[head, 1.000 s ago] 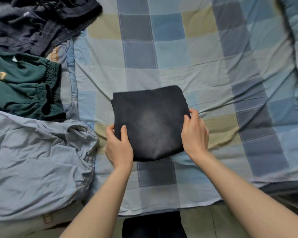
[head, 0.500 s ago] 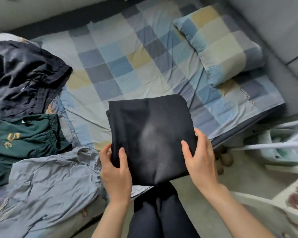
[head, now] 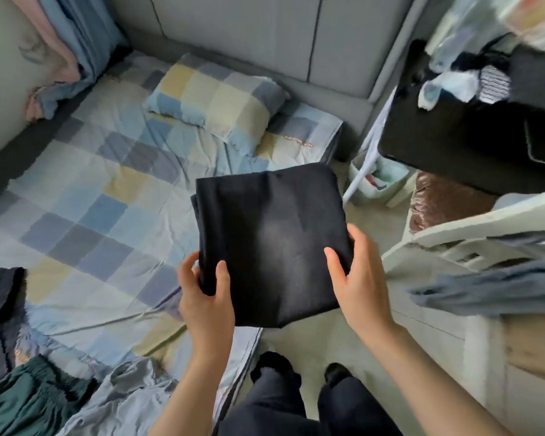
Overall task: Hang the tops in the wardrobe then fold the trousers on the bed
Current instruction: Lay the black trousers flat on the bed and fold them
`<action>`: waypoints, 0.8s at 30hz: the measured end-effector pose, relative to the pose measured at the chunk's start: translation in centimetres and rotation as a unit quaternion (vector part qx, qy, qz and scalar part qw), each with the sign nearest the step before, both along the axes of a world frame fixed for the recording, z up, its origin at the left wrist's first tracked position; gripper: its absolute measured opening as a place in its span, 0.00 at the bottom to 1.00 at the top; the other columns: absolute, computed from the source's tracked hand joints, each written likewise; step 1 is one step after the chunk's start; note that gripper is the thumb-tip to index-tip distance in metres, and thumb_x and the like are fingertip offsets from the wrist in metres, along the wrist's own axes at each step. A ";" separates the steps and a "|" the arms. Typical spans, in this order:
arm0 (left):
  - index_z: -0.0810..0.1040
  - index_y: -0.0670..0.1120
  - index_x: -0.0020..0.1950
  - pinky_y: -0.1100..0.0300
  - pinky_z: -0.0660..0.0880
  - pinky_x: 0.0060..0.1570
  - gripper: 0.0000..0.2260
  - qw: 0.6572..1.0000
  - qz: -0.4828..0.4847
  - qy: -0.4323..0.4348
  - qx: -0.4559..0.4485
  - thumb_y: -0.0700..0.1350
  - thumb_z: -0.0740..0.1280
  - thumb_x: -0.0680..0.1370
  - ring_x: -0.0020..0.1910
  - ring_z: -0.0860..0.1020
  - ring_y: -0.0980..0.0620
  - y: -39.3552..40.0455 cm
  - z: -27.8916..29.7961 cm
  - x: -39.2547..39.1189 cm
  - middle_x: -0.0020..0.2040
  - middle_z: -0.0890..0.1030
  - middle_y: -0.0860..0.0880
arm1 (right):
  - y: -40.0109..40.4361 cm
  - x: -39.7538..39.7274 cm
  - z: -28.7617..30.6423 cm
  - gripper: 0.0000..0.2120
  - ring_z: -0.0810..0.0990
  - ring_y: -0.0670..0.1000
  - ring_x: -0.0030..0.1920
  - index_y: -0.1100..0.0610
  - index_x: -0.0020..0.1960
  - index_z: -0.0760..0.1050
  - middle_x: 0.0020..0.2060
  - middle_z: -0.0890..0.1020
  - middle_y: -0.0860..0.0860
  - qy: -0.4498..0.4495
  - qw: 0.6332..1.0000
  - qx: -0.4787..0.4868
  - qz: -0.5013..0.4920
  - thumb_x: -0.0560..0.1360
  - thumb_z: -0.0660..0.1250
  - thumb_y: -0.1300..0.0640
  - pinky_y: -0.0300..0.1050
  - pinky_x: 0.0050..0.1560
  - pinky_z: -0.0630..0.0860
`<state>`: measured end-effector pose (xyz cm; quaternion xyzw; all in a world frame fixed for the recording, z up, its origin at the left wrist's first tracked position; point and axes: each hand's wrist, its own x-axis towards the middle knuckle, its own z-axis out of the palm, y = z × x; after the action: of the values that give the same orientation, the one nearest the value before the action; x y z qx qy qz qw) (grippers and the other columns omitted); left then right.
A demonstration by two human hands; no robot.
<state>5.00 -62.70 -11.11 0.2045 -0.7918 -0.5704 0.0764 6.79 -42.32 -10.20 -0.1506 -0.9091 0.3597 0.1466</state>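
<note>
Folded trousers up off the bed

Trousers (head: 271,243), black and folded square, are hanging in the air over the edge of the bed (head: 85,196). Left hand (head: 206,298) is pinching the near left corner, thumb on top; right hand (head: 364,287) is gripping the right edge, thumb on top. Green shorts (head: 29,401) and pale blue trousers (head: 123,401) are lying at the bed's near left.
</note>
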 end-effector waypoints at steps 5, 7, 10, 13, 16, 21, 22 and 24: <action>0.69 0.58 0.57 0.52 0.73 0.36 0.10 0.992 -0.129 -0.009 -0.002 0.49 0.66 0.79 0.33 0.74 0.51 8.4 1.0 1.3 0.37 0.76 0.50 | 7.5 6.4 1.3 0.23 0.73 0.49 0.58 0.58 0.68 0.68 0.58 0.75 0.51 -0.003 0.992 0.001 -0.124 0.77 0.61 0.47 0.43 0.58 0.72; 0.69 0.59 0.56 0.55 0.73 0.37 0.10 0.982 -0.186 -0.017 0.006 0.50 0.66 0.79 0.35 0.76 0.52 12.5 1.5 2.5 0.39 0.77 0.50 | 10.7 9.7 1.9 0.22 0.73 0.48 0.57 0.57 0.68 0.68 0.57 0.75 0.49 0.001 0.984 -0.004 -0.181 0.77 0.62 0.48 0.39 0.56 0.71; 0.71 0.57 0.60 0.57 0.74 0.45 0.12 0.966 -0.257 -0.019 0.017 0.50 0.67 0.78 0.44 0.77 0.54 19.4 1.9 5.7 0.47 0.78 0.52 | 15.7 15.8 2.3 0.22 0.74 0.46 0.56 0.56 0.68 0.68 0.57 0.76 0.48 0.000 0.967 0.000 -0.253 0.77 0.62 0.47 0.35 0.54 0.69; 0.71 0.56 0.59 0.72 0.69 0.44 0.12 0.949 -0.314 -0.017 0.017 0.48 0.68 0.78 0.47 0.76 0.70 25.1 2.3 9.8 0.47 0.77 0.59 | 19.8 21.8 2.5 0.25 0.74 0.46 0.57 0.55 0.68 0.68 0.58 0.76 0.48 -0.014 0.949 -0.005 -0.316 0.76 0.59 0.43 0.36 0.55 0.70; 0.72 0.57 0.59 0.70 0.70 0.46 0.12 0.924 -0.380 -0.022 0.019 0.47 0.69 0.78 0.48 0.76 0.72 30.7 2.2 14.9 0.47 0.77 0.62 | 23.8 28.7 2.9 0.25 0.74 0.45 0.56 0.55 0.67 0.69 0.57 0.76 0.47 -0.014 0.928 0.000 -0.371 0.75 0.58 0.42 0.36 0.55 0.69; 0.71 0.58 0.58 0.60 0.72 0.46 0.12 0.875 -0.483 -0.033 0.011 0.49 0.68 0.78 0.45 0.78 0.63 39.6 1.8 21.8 0.46 0.78 0.59 | 29.1 38.2 3.3 0.24 0.73 0.44 0.55 0.55 0.67 0.70 0.56 0.75 0.44 -0.021 0.882 -0.002 -0.470 0.75 0.58 0.43 0.37 0.56 0.71; 0.71 0.57 0.58 0.60 0.73 0.46 0.12 0.864 -0.503 -0.033 0.010 0.49 0.68 0.78 0.45 0.79 0.60 40.9 1.7 22.5 0.47 0.79 0.58 | 29.7 39.4 3.3 0.24 0.73 0.44 0.56 0.54 0.67 0.69 0.56 0.76 0.45 -0.028 0.875 -0.004 -0.484 0.76 0.58 0.43 0.37 0.55 0.71; 0.71 0.57 0.60 0.59 0.75 0.45 0.12 0.836 -0.548 -0.033 0.001 0.50 0.68 0.78 0.46 0.79 0.55 44.2 1.2 24.1 0.48 0.79 0.55 | 31.2 42.1 3.0 0.23 0.73 0.44 0.57 0.52 0.68 0.68 0.56 0.76 0.45 -0.038 0.853 -0.015 -0.521 0.76 0.59 0.44 0.35 0.55 0.71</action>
<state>29.11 -18.48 -9.90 -0.2443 -0.7758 -0.5125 -0.2753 48.89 -11.09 -7.24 -0.6175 -0.6970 0.2387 0.2755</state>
